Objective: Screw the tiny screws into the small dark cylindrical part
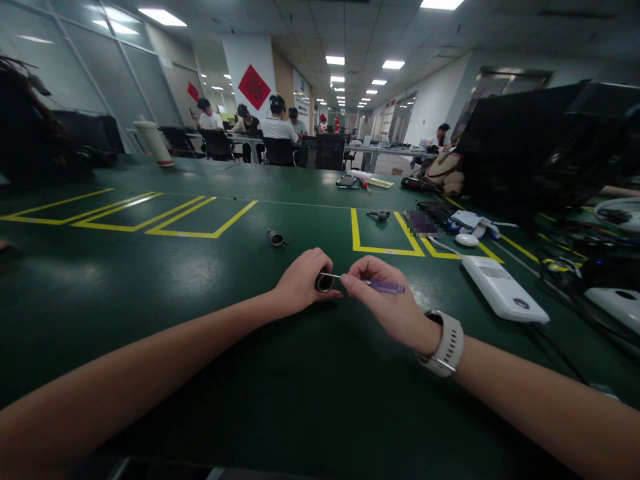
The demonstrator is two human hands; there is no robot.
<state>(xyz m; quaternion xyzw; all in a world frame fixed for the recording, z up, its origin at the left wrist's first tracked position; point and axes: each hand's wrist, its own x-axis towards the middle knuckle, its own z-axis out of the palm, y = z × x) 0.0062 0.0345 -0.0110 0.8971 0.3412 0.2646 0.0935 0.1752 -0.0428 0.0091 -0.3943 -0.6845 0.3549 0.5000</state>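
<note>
My left hand is closed around a dark cylindrical part whose round open end faces me. Between the fingers of my right hand is a screwdriver with a translucent purple handle. Its thin metal shaft points left and reaches the rim of the cylinder; whether the tip sits in a screw cannot be made out. Beyond my left hand a small metal part with a round opening lies on the green table. Another small dark metal part rests inside a yellow taped outline.
To the right are a white power bank-like device with a cable, a white oval object, and tangled cables. A red-handled tool lies farther back. A pale cup stands far left. Several people sit at distant tables.
</note>
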